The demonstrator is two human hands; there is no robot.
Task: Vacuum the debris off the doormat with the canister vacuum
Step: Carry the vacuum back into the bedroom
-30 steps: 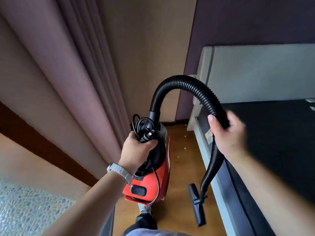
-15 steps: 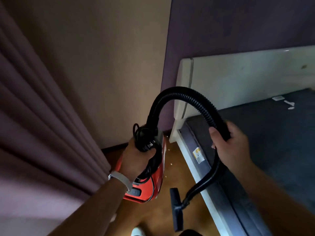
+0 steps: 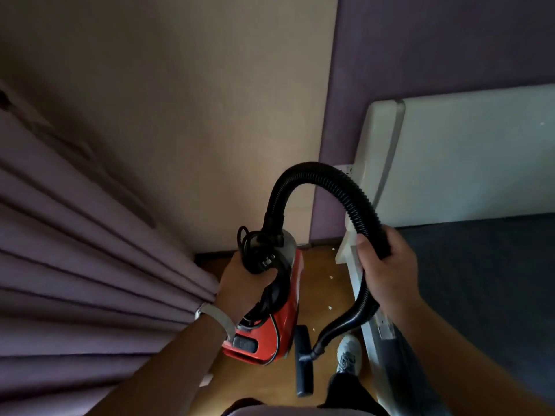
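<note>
So the red vacuum (image 3: pixel 286 322) is hanging from the left hand (image 3: pixel 244 285), hose end up. That hand's fingers are curled tight round the handle on top, and the bundled black cord (image 3: pixel 250 244) is caught in the same grip. A grey band (image 3: pixel 216 317) sits on that wrist. The vacuum is over a narrow strip of wood floor (image 3: pixel 326 295), between the purple curtain (image 3: pixel 90 265) on the left and the bed (image 3: pixel 480 280) on the right. Honestly I can't tell if its bottom end touches the floor or not. The ribbed hose (image 3: pixel 315 171) comes out of the top, arches over, and runs down into the right hand (image 3: pixel 389 273). That hand is wrapped round it partway along, thumb on the near side. Below that hand the hose curves down to the flat black nozzle (image 3: pixel 304 360), which sits right beside the vacuum's lower end, near a grey shoe (image 3: pixel 348 352). A few white bits (image 3: pixel 330 277) are scattered on the floor. The bed has a dark top, and a pale headboard (image 3: pixel 465 151) stands behind it against a purple wall (image 3: pixel 435 49).
</note>
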